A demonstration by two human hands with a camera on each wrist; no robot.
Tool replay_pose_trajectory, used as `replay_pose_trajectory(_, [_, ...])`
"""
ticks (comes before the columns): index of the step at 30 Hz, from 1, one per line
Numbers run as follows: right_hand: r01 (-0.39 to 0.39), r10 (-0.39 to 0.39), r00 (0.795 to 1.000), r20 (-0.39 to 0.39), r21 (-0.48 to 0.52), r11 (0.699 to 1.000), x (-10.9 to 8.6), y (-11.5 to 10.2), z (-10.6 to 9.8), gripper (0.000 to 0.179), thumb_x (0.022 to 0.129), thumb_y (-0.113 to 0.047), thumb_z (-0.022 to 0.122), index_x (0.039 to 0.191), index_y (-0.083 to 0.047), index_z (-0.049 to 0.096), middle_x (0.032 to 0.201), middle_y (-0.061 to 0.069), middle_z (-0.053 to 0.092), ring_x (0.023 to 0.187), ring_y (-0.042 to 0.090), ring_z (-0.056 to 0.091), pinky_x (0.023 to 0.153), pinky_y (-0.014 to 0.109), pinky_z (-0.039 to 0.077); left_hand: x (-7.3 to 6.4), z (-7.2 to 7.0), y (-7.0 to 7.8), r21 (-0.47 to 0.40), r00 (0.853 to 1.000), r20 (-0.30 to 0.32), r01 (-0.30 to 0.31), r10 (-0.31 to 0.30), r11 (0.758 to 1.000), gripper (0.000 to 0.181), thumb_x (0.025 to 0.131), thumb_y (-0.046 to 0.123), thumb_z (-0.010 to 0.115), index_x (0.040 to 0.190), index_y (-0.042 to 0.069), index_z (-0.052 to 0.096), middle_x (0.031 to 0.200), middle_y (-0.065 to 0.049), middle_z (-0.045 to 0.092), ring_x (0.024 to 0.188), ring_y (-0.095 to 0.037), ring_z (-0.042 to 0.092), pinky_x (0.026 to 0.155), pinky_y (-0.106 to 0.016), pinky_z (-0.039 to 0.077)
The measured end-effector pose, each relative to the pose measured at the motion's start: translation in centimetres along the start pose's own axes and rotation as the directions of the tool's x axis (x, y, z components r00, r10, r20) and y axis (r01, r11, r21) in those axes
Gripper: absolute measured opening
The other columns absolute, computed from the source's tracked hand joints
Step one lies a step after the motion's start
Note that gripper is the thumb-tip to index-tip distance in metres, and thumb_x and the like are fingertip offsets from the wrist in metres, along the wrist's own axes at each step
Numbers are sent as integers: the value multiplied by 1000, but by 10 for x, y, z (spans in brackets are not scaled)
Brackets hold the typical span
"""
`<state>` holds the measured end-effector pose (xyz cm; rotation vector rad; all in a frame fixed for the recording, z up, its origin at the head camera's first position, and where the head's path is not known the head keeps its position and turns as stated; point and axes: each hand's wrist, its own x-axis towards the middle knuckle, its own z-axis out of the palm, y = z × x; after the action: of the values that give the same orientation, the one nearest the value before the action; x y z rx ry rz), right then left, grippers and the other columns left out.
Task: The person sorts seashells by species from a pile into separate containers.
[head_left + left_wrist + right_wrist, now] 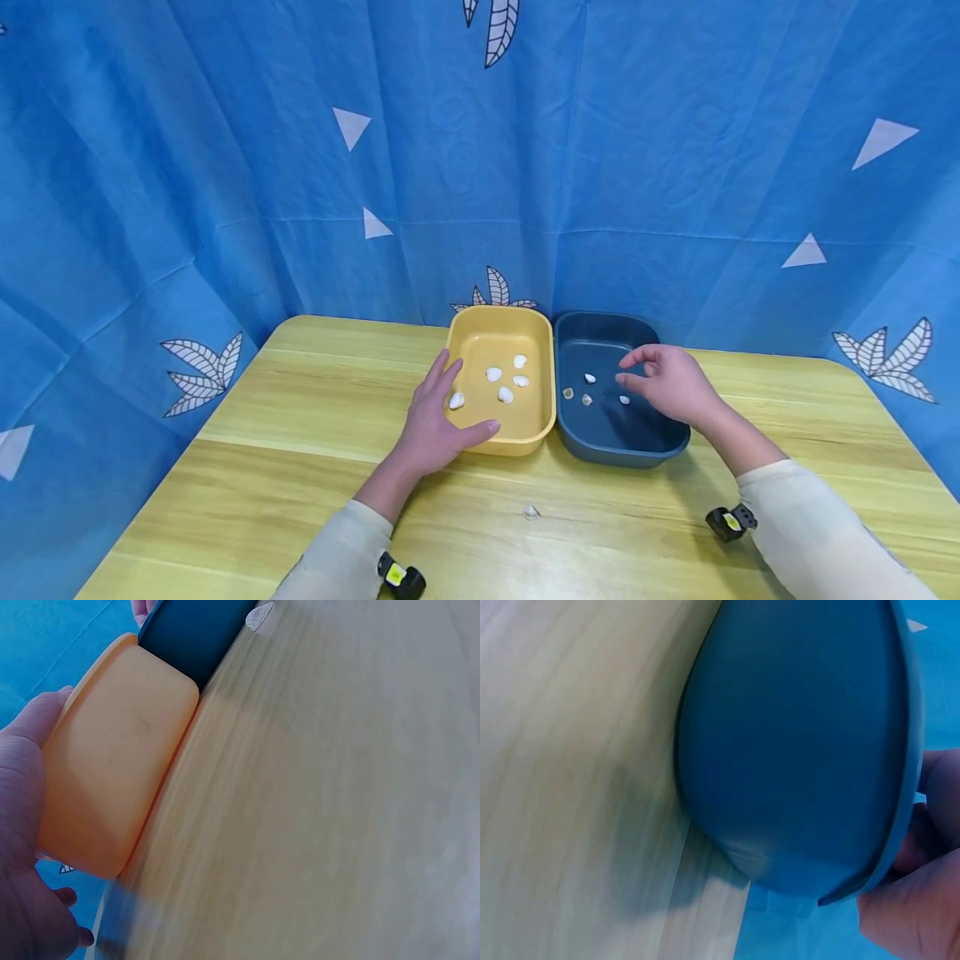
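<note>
A yellow tray [501, 447] holds several white shells [493, 374]. Beside it, touching its right side, a dark blue tray [622, 457] holds several smaller shells [587, 400]. My left hand [441, 421] is spread at the yellow tray's left front corner, thumb over the front rim. Above the right part of the blue tray is my right hand [671, 385], its fingers bent loosely and thumb apart from them; nothing shows between them. In the right wrist view, the blue tray's wall [795, 750] hides part of that hand's fingers.
A single pale shell [531, 512] lies on the wooden table [315, 467] in front of the trays. Behind the table hangs a blue curtain [637, 167] with leaf and triangle prints. Each wrist wears a black strap device [731, 522].
</note>
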<state>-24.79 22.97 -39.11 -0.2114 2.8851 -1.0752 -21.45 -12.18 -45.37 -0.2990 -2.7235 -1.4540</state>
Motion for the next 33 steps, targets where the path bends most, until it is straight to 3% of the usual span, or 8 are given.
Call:
replay_pose_trajectory(14, [152,-151,988,-18,89,984,-44,-41,20,18,87,-20,80,98,-8,70,56,-7,29,46,16,32,50,32,36,-3,-2,-1,3,1000,1,2,-2,1000,104,74,58,82,158,21,33,164,16,8,147,-29,14,111,-61,23])
replay_pose_trajectory(22, [240,-246,969,23,158,958,-73,-64,47,15,84,-17,82,94,-15,71,56,-13,29,48,6,31,71,29,48,-2,-3,0,10,1000,4,-1,1,1000,105,74,59,81,158,20,32,165,14,8,148,-27,13,111,-60,23])
replay_pose_trajectory(29, [272,-303,947,106,236,933,-94,-74,76,18,82,-17,84,94,-15,71,55,-12,32,49,4,32,52,25,40,-1,-2,1,18,1000,-8,-16,16,1000,106,73,61,81,158,19,33,165,13,8,148,-28,14,112,-60,23])
replay_pose_trajectory(33, [267,-308,943,130,259,928,-100,-73,90,21,81,-20,85,94,-15,70,54,-13,31,49,2,32,49,24,39,-1,-2,2,21,999,-17,-32,32,999,105,73,58,82,157,17,34,166,8,10,147,-32,15,112,-61,22])
